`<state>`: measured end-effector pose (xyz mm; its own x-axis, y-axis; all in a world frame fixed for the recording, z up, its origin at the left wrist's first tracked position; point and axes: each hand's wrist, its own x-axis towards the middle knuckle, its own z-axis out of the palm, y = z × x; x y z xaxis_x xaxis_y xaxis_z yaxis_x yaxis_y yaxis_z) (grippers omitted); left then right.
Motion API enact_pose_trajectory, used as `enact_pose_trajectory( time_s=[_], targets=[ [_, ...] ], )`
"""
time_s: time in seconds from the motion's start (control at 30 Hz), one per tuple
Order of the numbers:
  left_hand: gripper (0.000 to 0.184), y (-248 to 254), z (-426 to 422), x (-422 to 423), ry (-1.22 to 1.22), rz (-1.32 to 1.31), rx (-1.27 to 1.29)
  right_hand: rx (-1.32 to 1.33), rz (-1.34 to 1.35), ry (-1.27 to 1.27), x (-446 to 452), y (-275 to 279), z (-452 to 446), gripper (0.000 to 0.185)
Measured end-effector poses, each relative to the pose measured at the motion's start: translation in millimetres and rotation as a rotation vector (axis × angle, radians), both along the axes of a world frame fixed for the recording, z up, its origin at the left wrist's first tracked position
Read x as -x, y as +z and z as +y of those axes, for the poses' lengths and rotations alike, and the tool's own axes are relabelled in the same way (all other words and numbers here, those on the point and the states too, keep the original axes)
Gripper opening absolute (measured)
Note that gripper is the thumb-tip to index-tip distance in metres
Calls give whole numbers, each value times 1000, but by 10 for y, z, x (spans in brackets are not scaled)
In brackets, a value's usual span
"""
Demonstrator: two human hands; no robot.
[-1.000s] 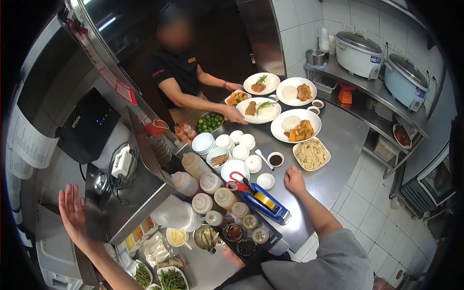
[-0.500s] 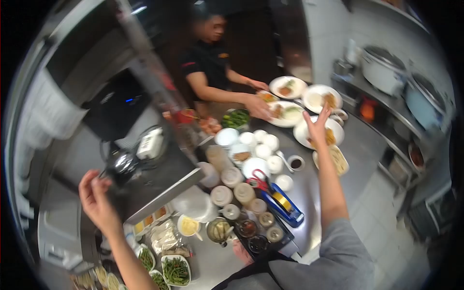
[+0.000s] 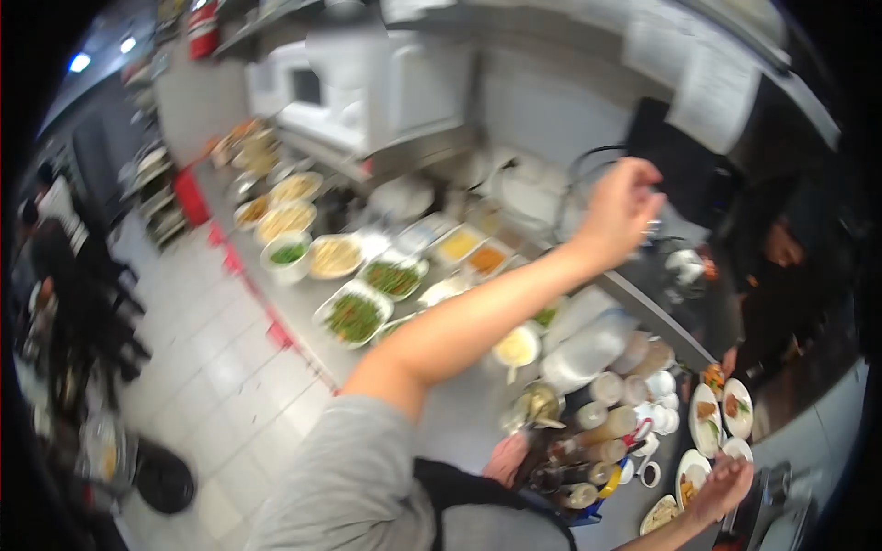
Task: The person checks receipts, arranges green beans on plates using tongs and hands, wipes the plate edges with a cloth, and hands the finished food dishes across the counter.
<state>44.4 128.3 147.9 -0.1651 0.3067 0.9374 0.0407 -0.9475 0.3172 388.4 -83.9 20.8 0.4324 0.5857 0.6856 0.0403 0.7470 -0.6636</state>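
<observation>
My left hand (image 3: 620, 213) is raised across the counter, fingers loosely bent and apart, with nothing visible in it. Close to it are a black device (image 3: 678, 170) and a hanging sheet of paper (image 3: 712, 101). At the lower right, my right hand (image 3: 721, 491) is over the plates, its blurred fingers apart and apparently empty. It partly covers a white plate (image 3: 736, 448) and is beside an oval plate of food (image 3: 693, 468). Two more oval plates, one nearer (image 3: 705, 418) and one farther (image 3: 737, 408), are by a co-worker's hand (image 3: 729, 360).
Sauce bottles (image 3: 606, 427) crowd the counter before me, near a blue tape dispenser (image 3: 588, 516). Green beans (image 3: 354, 317) in white dishes and a bowl of chopped greens (image 3: 288, 257) stand left. A black bin (image 3: 165, 477) is on the tiled floor, and other people (image 3: 73, 285) are at far left.
The view has swung left, bringing in the counter's left stretch and the floor. My left arm now crosses the picture. My right hand and the plates appear at the lower right.
</observation>
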Motion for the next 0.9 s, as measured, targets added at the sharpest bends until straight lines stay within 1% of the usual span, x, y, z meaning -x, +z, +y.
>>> enact_pose_trajectory(
  time_s=[0.03,0.07,0.13,0.23,0.27,0.3,0.33,0.37,0.4,0.47,0.5,0.53,0.57,0.6,0.63,0.7,0.73,0.8,0.83,0.87,0.9],
  targets=[
    [24,-11,-39,14,16,-17,40,106,-75,44,5,9,-117,20],
    [24,-4,-62,20,19,-29,70,169,-73,96,-121,-52,-178,22],
    [26,10,-83,-21,-33,-132,70,244,-23,287,71,34,-452,22],
    [26,-27,-18,-51,-10,-167,-35,161,-91,376,503,85,-565,20],
    [25,-58,-27,-47,-20,-168,-34,159,-217,326,555,30,-598,19],
    [24,-72,-26,-49,-35,-170,-36,221,-206,390,620,-50,-627,21],
    [24,-65,-30,-50,-49,-171,-48,271,-195,455,691,-142,-614,28],
    [20,-84,-112,-34,-112,-192,21,283,-214,501,835,-221,-597,30],
    [19,-122,-185,-56,-187,-296,33,295,-236,546,1022,-291,-578,33],
    [16,-255,-379,-146,-343,-507,67,409,-154,737,1447,-438,-501,30],
    [14,-357,-549,-179,-361,-524,98,577,-252,746,1648,-546,-454,33],
    [12,-465,-838,-145,-433,-449,114,744,-348,756,1845,-660,-401,37],
    [11,-600,-1037,-127,-575,-329,154,941,-565,699,2048,-767,-351,35],
    [11,-687,-1121,4,-416,-59,-124,1129,-784,634,2231,-872,-293,33],
    [11,-739,-1167,178,-247,210,-401,1160,-946,540,2374,-991,-249,32],
    [11,-741,-1187,513,-363,333,-364,1207,-1251,322,2592,-1206,-168,31],
    [12,-723,-1190,681,-428,400,-356,1156,-1265,146,2649,-1290,-170,32],
    [13,-597,-1069,1057,-414,290,-295,1029,-1236,-243,2735,-1473,-171,35],
    [14,-538,-996,1247,-432,259,-242,1054,-1243,-261,2724,-1577,-151,40],
    [16,-482,-933,1420,-453,235,-187,1079,-1455,-165,2745,-1573,-109,64],
    [15,-417,-892,1558,-450,214,-157,1192,-1300,-238,2841,-1634,-87,60]
  ],
)
